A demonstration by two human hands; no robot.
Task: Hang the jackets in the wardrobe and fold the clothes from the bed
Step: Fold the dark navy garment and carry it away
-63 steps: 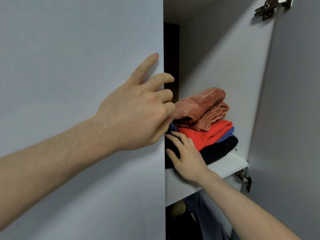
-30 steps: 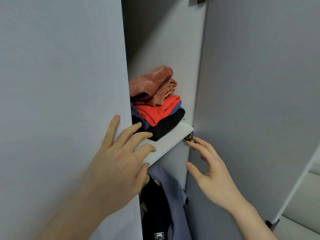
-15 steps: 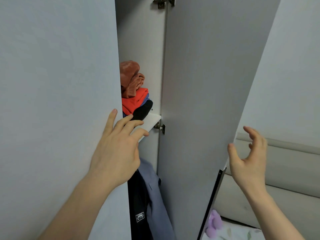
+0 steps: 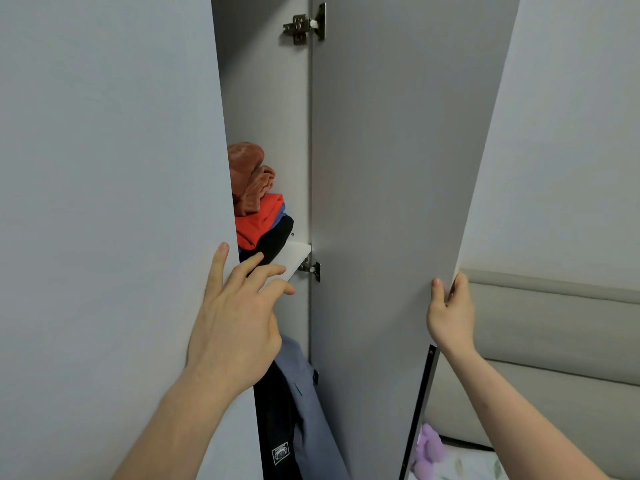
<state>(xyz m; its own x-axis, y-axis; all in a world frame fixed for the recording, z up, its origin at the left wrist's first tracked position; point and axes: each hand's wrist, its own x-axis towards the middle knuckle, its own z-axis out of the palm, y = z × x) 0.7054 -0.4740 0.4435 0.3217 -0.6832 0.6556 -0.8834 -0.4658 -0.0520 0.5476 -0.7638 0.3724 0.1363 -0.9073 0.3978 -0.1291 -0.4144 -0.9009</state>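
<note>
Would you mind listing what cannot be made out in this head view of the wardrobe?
- Folded clothes: the left part of the pile is hidden behind the left door.
- Hanging jackets: tops and hangers are covered by the left hand and the shelf.
- Right hand: its fingers are hidden behind the right door.
- Purple item on the bed: too little shows to identify.

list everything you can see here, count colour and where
left wardrobe door: 1, pale grey, left of the gap
right wardrobe door: 1, grey, swung out, right of the gap
hinges: 2 seen, metal, on the right door's inner edge
shelf: 1, white, inside
folded clothes: 1 stack, rust, red, blue, black, on the shelf
jackets: 2 seen, black and blue-grey, below the shelf
bed headboard: 1, beige, right
purple soft item: 1, on the bed
left hand: fingers straight, at the left door's edge
right hand: grips the right door's edge
</note>
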